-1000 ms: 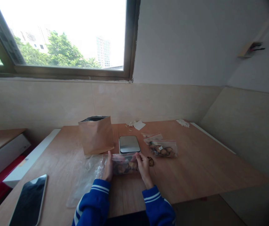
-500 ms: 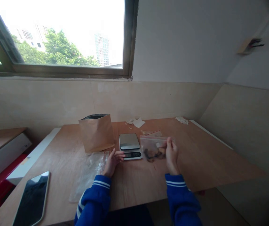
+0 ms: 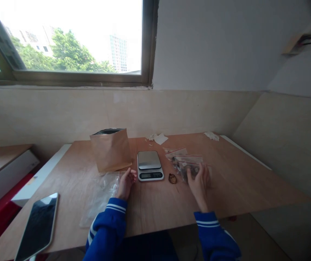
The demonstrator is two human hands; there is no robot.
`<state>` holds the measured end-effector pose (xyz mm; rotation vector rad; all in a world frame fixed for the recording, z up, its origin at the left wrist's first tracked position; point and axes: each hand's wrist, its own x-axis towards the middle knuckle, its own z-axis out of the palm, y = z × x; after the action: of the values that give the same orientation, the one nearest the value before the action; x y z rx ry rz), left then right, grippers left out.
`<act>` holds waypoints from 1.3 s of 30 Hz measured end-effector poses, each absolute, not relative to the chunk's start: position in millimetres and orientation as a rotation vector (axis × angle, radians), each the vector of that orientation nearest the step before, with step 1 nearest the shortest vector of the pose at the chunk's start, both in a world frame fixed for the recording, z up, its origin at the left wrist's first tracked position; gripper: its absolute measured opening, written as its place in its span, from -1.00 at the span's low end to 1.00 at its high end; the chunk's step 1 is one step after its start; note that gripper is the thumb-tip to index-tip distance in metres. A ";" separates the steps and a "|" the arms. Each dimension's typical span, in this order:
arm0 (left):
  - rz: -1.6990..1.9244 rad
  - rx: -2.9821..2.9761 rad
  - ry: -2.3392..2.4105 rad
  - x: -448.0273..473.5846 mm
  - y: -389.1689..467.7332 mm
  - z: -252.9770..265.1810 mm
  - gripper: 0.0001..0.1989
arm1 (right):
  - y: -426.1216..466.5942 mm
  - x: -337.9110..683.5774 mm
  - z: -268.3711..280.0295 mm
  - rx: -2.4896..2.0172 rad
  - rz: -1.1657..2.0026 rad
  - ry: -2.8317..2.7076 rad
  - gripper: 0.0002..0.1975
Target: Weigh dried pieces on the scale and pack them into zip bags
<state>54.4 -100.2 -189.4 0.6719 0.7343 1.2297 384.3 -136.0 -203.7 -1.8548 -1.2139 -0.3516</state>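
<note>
My right hand [image 3: 199, 185] is on a clear zip-lock bag [image 3: 184, 166] with dark brown pieces in it, thumb and fingers pressed to its near side. More zip-lock bags [image 3: 175, 153] lie partly under and behind it. One dried brown slice [image 3: 172, 178] rests loose on the table, left of that bag. A white kitchen scale [image 3: 150, 165] with a bare steel plate stands between my hands. My left hand [image 3: 127, 184] holds nothing, its fingers loosely bent and apart, beside the scale's lower left corner. Flat clear plastic bags [image 3: 99, 199] lie by its wrist.
An upright brown paper pouch [image 3: 110, 150], its top gaping, stands behind my left hand. A phone [image 3: 38, 226] lies at the table's left front. Crumpled tissue and a white paper piece [image 3: 161, 139] are near the wall; more tissue [image 3: 211, 136] sits at back right.
My right hand has lowered the filled zip-lock bag to the table, slightly rightward. The brown slice now shows loose beside the scale. My left hand has drawn back from the scale's display.
</note>
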 end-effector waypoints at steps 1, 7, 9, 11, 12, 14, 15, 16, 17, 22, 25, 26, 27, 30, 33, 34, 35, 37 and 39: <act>1.225 0.677 0.741 54.5 -100.3 -189.5 -0.66 | -133.9 377.0 -210.7 -1.889 -0.287 -1.260 -0.32; 1.244 0.705 0.783 54.9 -99.2 -192.7 -0.65 | -118.1 363.9 -214.1 -2.047 -0.075 -1.405 -0.35; 1.253 0.707 0.795 55.0 -98.2 -194.0 -0.65 | -126.2 354.0 -207.3 -2.000 -0.099 -1.535 -0.42; 1.253 0.686 0.800 55.3 -97.1 -194.9 -0.66 | -139.6 339.4 -204.0 -1.907 -0.053 -1.753 -0.50; 1.255 0.666 0.798 55.5 -96.7 -195.3 -0.66 | -146.3 332.2 -203.9 -1.867 -0.013 -1.860 -0.54; 1.270 0.622 0.791 55.9 -96.2 -195.5 -0.66 | -155.9 321.8 -204.9 -1.857 0.043 -1.988 -0.61; 1.279 0.606 0.789 56.1 -96.2 -195.3 -0.65 | -157.9 319.7 -204.9 -1.881 0.052 -2.009 -0.64; 1.284 0.597 0.789 56.2 -96.3 -195.0 -0.65 | -157.8 319.7 -204.0 -1.912 0.056 -2.011 -0.67; 1.284 0.595 0.791 56.3 -96.5 -194.6 -0.64 | -155.4 321.6 -201.8 -1.938 0.067 -2.006 -0.68; 1.264 0.599 0.796 56.4 -97.1 -193.2 -0.63 | -115.0 331.0 -171.0 -1.809 0.294 -1.977 -0.60; 1.253 0.601 0.805 56.3 -96.9 -193.3 -0.63 | -77.1 312.3 -148.0 -1.553 0.403 -1.947 -0.54; 1.255 0.610 0.805 56.3 -96.9 -193.2 -0.62 | -65.3 302.0 -142.3 -1.527 0.381 -1.921 -0.55; 1.258 0.621 0.802 56.3 -97.0 -193.0 -0.62 | -55.2 291.1 -138.0 -1.523 0.359 -1.906 -0.56; 1.264 0.635 0.796 56.3 -97.8 -191.7 -0.62 | -40.0 264.2 -133.9 -1.540 0.330 -1.948 -0.62; 1.261 0.633 0.803 57.0 -99.0 -189.6 -0.62 | -50.7 258.2 -142.6 -1.460 0.286 -1.993 -0.65; 1.257 0.640 0.806 57.5 -99.5 -188.7 -0.61 | -59.2 260.7 -148.4 -1.429 0.259 -1.965 -0.63; 1.254 0.653 0.810 58.0 -100.1 -187.8 -0.61 | -69.5 264.5 -155.6 -1.411 0.237 -1.910 -0.62; 1.244 0.693 0.821 59.1 -101.2 -186.1 -0.61 | -94.1 274.3 -173.2 -1.401 0.244 -1.778 -0.60; 1.225 0.735 0.826 60.3 -101.7 -185.2 -0.61 | -120.2 284.0 -192.6 -1.390 0.315 -1.657 -0.63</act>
<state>60.3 -101.7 -185.2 0.7352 0.8257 1.2252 284.0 -120.2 -192.6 -1.3904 -1.6567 0.3153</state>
